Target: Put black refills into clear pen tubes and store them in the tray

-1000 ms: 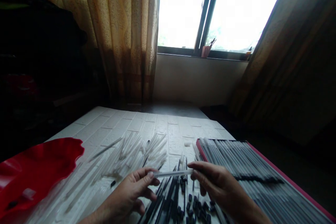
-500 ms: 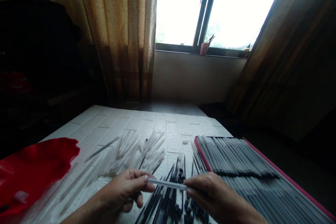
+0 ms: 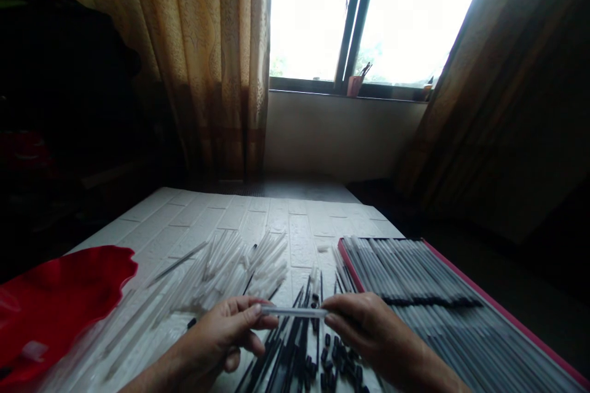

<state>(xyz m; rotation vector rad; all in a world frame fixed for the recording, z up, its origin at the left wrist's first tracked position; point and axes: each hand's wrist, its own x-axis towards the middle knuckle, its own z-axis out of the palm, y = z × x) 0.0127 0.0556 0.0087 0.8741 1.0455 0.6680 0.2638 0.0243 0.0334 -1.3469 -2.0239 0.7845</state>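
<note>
A clear pen barrel [image 3: 297, 312] spans the gap between my two hands, lying nearly level. My left hand [image 3: 237, 322] pinches its left end between thumb and fingers. At the other end, my right hand [image 3: 364, 325] grips it, with the fingertips covering that end. Below the barrel lie black ink refills [image 3: 286, 350] in a loose bundle. Small black caps or plugs [image 3: 338, 359] are scattered beside them, near my right hand. Beyond my left hand is a pile of clear, whitish pen tubes [image 3: 230, 264].
To the right stands a red-edged box [image 3: 353, 267] filled with rows of pens [image 3: 396, 270]. A red scalloped tray [image 3: 69, 295] is at the left. The white brick-patterned tabletop [image 3: 276, 215] reaches back toward a window with curtains [image 3: 207, 61]. A pink cup [image 3: 354, 86] stands on the sill.
The pen barrel has turned slightly to lie more level, both hands still on its ends. My right hand sits a little higher, showing more black caps. The whole view has shifted slightly.
</note>
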